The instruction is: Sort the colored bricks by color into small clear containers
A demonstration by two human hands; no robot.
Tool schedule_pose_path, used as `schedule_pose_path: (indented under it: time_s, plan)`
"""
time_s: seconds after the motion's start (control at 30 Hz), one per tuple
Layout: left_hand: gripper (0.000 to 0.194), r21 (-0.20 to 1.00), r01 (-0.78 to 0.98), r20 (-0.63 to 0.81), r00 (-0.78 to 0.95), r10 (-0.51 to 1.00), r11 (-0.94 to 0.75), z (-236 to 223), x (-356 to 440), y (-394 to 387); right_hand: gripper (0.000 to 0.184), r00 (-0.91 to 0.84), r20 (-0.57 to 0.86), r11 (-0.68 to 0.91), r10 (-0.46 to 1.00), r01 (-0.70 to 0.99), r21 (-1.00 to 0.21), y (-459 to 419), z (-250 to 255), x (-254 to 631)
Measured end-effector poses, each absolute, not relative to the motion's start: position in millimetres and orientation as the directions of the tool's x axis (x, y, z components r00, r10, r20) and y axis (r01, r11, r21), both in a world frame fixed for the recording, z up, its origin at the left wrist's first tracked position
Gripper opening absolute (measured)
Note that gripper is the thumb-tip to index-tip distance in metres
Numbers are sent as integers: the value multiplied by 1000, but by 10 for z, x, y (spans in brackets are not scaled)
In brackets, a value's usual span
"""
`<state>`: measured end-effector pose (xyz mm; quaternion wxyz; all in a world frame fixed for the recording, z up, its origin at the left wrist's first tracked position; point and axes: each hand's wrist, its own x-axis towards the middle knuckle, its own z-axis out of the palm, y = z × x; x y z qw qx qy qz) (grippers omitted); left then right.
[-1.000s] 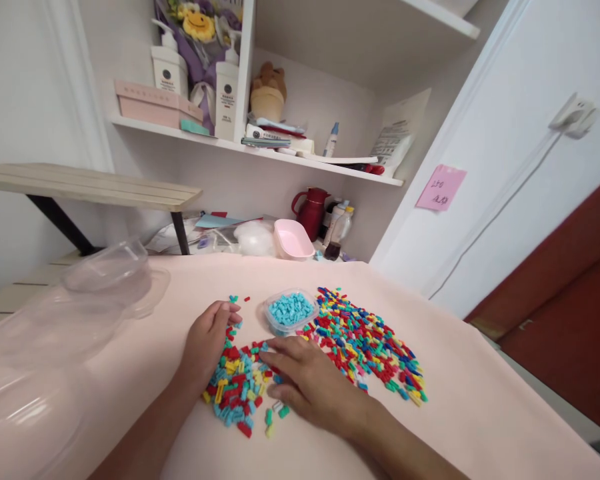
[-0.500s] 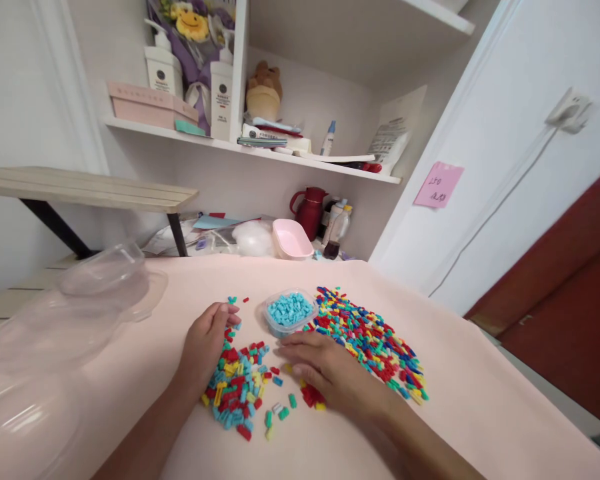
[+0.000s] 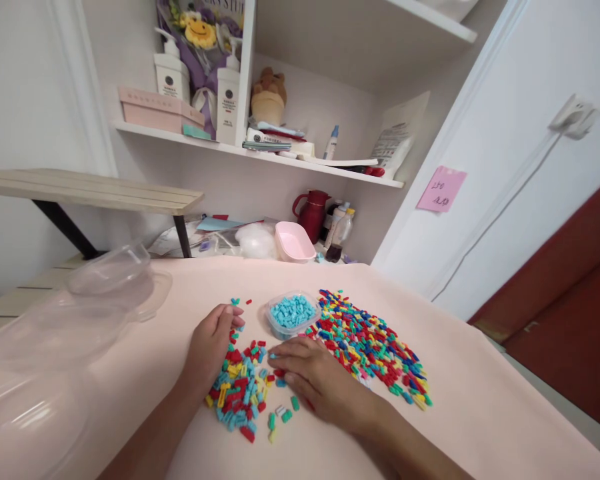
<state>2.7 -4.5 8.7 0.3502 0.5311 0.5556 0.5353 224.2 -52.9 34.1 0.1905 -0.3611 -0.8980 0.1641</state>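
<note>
My left hand (image 3: pixel 213 339) rests on its side at the left edge of a pile of mixed small plastic building bricks (image 3: pixel 237 393), its fingers loosely curved and apart. Its palm is turned away from view. Stretched low over the table, my right hand (image 3: pixel 316 373) has its fingertips at the pile's right side. A light-blue brick (image 3: pixel 273 357) shows at those fingertips, touched rather than clearly gripped. Just beyond the hands stands a clear plastic tub (image 3: pixel 279 331) of light-blue bricks (image 3: pixel 293 311). Some red and blue bricks lie partly under my right fingers.
A larger spread of multicoloured bricks (image 3: pixel 375 340) covers the right of the pink tabletop (image 3: pixel 480 413). Clear plastic containers (image 3: pixel 105 287) stand at the left. Behind are a pink tray (image 3: pixel 295 241), a red jug (image 3: pixel 313 215), bottles (image 3: pixel 341 230) and a wooden stand (image 3: pixel 95 190).
My right hand has shifted slightly left and down, over loose bricks between the two piles. My left hand stays almost in place. The view has turned slightly.
</note>
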Motion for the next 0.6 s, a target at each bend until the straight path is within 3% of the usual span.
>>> schedule_pose_path:
  time_s: [0.17, 0.27, 0.37, 0.5, 0.6]
  plan:
    - [43, 970, 197, 185, -200, 962, -146, 72, 22, -42, 33, -653, 237, 627, 720, 463, -627, -543, 447, 2364]
    - [44, 966, 205, 200, -203, 959, -158, 73, 25, -43, 31, -527, 298, 552, 795, 428, -715, -508, 479, 2430]
    - [43, 965, 214, 196, -200, 960, -152, 76, 26, -42, 33, -376, 351, 500, 858, 452, -738, -444, 449, 2468]
    - [43, 965, 212, 196, -202, 959, -153, 78, 22, -40, 40, -363, 329, 473, 872, 451, -756, -393, 399, 2488]
    - [45, 967, 200, 200, -204, 958, -159, 87, 23, -44, 39, -349, 385, 517, 854, 489, -703, -423, 412, 2474]
